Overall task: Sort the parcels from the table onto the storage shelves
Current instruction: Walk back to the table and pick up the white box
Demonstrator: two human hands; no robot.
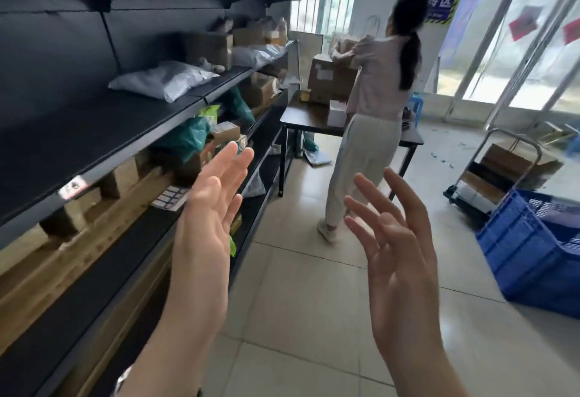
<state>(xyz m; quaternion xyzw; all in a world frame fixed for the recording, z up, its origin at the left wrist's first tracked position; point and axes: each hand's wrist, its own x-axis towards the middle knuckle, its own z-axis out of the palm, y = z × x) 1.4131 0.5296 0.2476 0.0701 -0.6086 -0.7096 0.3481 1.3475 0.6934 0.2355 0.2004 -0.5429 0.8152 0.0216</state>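
Observation:
Both my hands are raised in front of me with palms up and fingers spread, holding nothing. My left hand (211, 205) is beside the dark storage shelves (94, 133) that run along the left. My right hand (397, 239) is over the tiled floor. The shelves carry a white poly-bag parcel (163, 80), a teal bag (188, 137) and several cardboard boxes further back. Ahead stands the dark table (301, 115) with a large cardboard box (329, 82) and a small white box (336, 112) on it.
A person (373, 107) stands with their back to me at the table, handling a box. A blue plastic crate (533, 255) sits on the floor at right, with a trolley (489, 173) of flat cardboard behind it. A tiled aisle runs between the shelves and the crate.

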